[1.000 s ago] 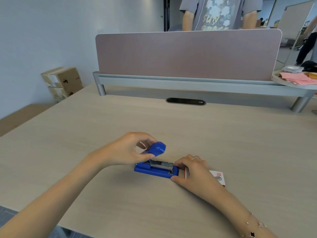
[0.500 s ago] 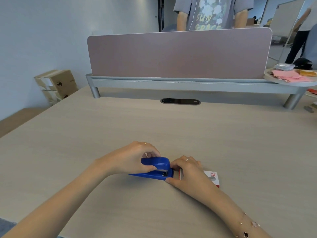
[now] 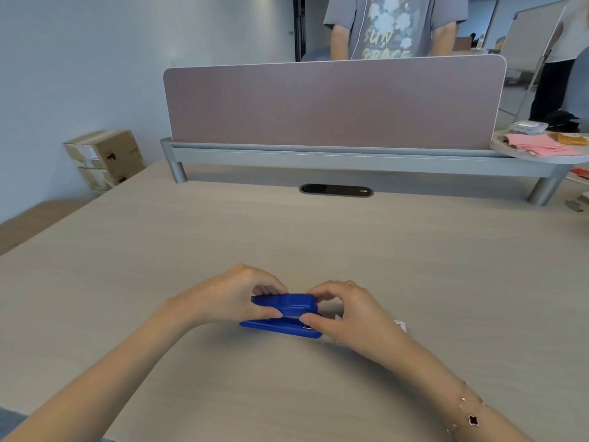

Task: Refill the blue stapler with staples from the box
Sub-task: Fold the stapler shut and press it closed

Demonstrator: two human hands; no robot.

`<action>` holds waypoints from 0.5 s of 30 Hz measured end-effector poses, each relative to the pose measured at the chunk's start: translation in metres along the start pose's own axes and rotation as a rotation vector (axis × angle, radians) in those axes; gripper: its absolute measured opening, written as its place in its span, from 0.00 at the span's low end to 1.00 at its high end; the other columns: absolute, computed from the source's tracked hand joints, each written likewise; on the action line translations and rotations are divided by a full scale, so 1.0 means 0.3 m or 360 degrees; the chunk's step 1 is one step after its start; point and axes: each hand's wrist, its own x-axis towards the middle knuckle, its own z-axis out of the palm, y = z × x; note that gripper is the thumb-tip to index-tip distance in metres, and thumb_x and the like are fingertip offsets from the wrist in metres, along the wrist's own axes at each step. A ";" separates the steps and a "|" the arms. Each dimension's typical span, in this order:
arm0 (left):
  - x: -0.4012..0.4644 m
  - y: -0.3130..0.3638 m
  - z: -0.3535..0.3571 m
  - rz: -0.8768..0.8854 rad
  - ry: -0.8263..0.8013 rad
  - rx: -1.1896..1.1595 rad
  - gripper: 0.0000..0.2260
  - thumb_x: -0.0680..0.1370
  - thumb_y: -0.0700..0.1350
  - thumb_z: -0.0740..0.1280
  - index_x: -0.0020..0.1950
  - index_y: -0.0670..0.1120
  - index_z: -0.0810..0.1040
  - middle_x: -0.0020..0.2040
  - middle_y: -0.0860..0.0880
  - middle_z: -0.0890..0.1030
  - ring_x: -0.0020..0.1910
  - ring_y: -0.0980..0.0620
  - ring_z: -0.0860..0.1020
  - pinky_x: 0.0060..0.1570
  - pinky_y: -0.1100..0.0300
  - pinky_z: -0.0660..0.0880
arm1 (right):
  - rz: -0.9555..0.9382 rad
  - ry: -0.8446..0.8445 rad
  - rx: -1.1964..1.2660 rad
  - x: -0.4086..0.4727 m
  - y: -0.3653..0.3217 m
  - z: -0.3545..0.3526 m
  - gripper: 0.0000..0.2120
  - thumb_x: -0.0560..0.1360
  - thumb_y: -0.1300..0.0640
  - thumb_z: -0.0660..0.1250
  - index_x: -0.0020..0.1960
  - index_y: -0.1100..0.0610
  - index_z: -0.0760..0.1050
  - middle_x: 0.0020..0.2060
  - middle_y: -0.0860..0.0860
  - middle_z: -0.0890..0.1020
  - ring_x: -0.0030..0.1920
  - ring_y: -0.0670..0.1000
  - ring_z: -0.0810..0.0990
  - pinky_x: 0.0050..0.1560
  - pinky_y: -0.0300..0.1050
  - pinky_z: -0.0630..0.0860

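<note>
The blue stapler [image 3: 287,315] lies on the desk with its top arm folded down over the base. My left hand [image 3: 232,296] grips the rear half of the top arm, thumb in front and fingers behind. My right hand [image 3: 347,309] pinches the stapler's front end, thumb against the nose and fingers curled over the top. The white and red staple box [image 3: 400,325] lies flat just right of the stapler, mostly hidden behind my right hand.
The light wood desk [image 3: 287,237] has a mauve divider panel [image 3: 331,103] at the back with a cable slot [image 3: 336,190] below it. A person stands behind the divider. A side shelf [image 3: 541,148] with pink papers sits far right; cardboard boxes [image 3: 105,157] stand left.
The stapler's top arm, raised open a second ago, has been swung down shut. My right hand moved from the base's front edge up onto the stapler's nose.
</note>
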 end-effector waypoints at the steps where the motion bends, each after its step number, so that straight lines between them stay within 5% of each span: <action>1: 0.001 0.000 0.000 -0.0001 -0.0003 -0.0008 0.11 0.72 0.45 0.74 0.53 0.55 0.82 0.49 0.57 0.85 0.47 0.61 0.81 0.49 0.70 0.76 | -0.0015 0.0017 -0.0018 0.002 -0.006 0.001 0.13 0.68 0.46 0.70 0.52 0.43 0.75 0.48 0.37 0.79 0.54 0.41 0.69 0.56 0.45 0.72; 15: 0.015 -0.004 0.010 0.0050 -0.0059 0.0161 0.10 0.73 0.46 0.72 0.54 0.56 0.82 0.48 0.57 0.85 0.46 0.58 0.81 0.49 0.58 0.78 | -0.0112 0.0054 -0.0316 0.017 -0.015 0.016 0.09 0.72 0.51 0.67 0.52 0.49 0.76 0.48 0.45 0.81 0.51 0.46 0.70 0.57 0.44 0.66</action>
